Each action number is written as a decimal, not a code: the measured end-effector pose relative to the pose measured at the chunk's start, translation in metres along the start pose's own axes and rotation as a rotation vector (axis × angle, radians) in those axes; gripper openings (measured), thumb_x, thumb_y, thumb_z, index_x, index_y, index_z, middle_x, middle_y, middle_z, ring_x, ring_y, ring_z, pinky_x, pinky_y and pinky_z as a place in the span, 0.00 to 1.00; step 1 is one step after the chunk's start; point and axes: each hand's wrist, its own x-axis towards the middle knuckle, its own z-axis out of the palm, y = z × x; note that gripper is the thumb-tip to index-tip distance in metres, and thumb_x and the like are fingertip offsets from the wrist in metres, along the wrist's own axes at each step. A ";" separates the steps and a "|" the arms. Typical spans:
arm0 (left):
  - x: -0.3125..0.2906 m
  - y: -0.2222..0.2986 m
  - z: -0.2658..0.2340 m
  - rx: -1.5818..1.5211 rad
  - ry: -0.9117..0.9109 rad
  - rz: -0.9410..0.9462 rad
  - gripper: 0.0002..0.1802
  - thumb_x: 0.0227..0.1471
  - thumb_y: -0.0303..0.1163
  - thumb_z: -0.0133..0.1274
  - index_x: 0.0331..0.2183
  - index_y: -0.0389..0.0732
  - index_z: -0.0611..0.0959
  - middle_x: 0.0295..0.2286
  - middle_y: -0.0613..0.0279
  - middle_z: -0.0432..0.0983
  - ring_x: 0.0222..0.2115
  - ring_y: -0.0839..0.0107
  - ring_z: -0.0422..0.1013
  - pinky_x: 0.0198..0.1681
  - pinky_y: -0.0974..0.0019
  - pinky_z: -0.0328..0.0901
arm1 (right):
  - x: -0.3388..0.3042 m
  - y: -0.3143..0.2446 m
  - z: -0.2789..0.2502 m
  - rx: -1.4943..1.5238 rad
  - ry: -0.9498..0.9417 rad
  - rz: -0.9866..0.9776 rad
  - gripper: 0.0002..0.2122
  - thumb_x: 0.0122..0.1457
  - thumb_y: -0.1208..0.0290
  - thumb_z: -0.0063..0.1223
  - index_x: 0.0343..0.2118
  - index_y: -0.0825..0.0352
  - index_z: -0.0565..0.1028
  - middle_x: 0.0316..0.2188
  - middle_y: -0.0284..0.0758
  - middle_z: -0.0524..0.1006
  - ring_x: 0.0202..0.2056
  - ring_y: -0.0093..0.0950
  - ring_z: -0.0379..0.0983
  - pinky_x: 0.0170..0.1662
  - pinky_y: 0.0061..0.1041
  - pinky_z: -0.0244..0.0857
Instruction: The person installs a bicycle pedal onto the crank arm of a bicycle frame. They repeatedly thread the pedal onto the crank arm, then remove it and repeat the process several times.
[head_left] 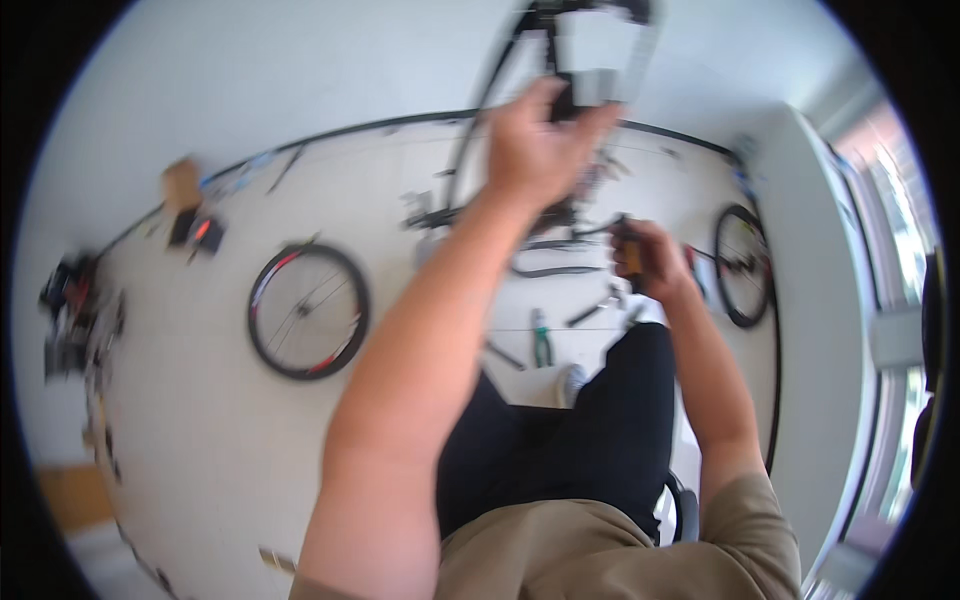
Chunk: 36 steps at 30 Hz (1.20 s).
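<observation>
My left hand (pixel 540 150) is raised far out, its thumb and fingers on either side of a dark block with a light grey face (pixel 597 87), blurred by motion. That block is by the black bicycle frame (pixel 497 65), which stands upright in front of me. Lower and to the right, my right hand (pixel 660 262) is closed around a tool with a black and orange handle (pixel 632 255); its working end is too blurred to name. Behind my left wrist are the crank and other dark bicycle parts, partly hidden.
A bicycle wheel (pixel 308 312) lies on the floor at left; another wheel (pixel 741 265) is by the right wall. Green-handled pliers (pixel 542 340) and a dark bar-like tool (pixel 595 305) lie near my feet. Boxes (pixel 182 186) and clutter (pixel 75 320) are along the left.
</observation>
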 end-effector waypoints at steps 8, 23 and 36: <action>-0.002 0.004 -0.001 0.215 0.078 0.076 0.33 0.42 0.62 0.68 0.26 0.38 0.78 0.17 0.53 0.79 0.22 0.53 0.79 0.29 0.57 0.73 | 0.011 0.027 0.026 0.316 -0.339 0.029 0.13 0.60 0.63 0.50 0.40 0.68 0.74 0.32 0.36 0.75 0.26 0.26 0.63 0.27 0.25 0.62; -0.002 0.007 -0.005 0.272 0.058 0.013 0.36 0.39 0.64 0.69 0.26 0.37 0.81 0.17 0.55 0.79 0.19 0.57 0.78 0.26 0.60 0.72 | -0.011 -0.019 0.023 -0.410 0.298 0.000 0.16 0.57 0.59 0.52 0.37 0.68 0.79 0.24 0.31 0.76 0.23 0.23 0.70 0.29 0.25 0.68; 0.000 0.006 -0.006 0.240 0.044 0.064 0.31 0.43 0.57 0.70 0.24 0.37 0.80 0.19 0.57 0.81 0.18 0.62 0.77 0.26 0.63 0.72 | -0.014 -0.035 -0.042 -1.055 0.597 -0.117 0.13 0.56 0.61 0.55 0.28 0.68 0.81 0.17 0.28 0.72 0.18 0.19 0.65 0.22 0.23 0.58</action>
